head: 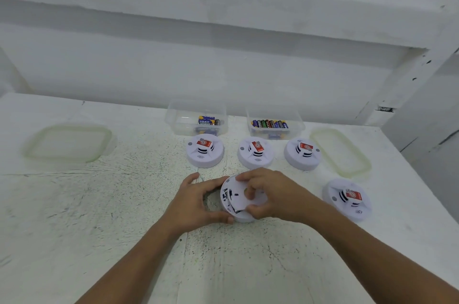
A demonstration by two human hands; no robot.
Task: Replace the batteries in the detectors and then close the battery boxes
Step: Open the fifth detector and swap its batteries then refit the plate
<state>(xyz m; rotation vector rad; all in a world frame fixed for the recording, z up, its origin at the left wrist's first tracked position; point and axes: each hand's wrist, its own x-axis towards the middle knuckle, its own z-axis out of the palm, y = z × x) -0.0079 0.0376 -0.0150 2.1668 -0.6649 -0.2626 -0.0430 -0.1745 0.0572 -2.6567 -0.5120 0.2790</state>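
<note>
five detectors on the table, one in your hands. the held detector is near you at table centre, back side up, tipped a bit. your left hand curls round its left edge, thumb at the bottom rim. your right hand grips the right side, fingers over the top rim, one finger bent onto the back face. both hands are clamped on it. there's a dark gap near its lower edge, can't tell what's in it. the other four lie red label up: left detector, middle detector and right detector in a row just in front of the boxes, side detector apart at your right. left box holds a few batteries, right box holds more. left lid lies well off to the left, right lid beside the right detector.
</note>
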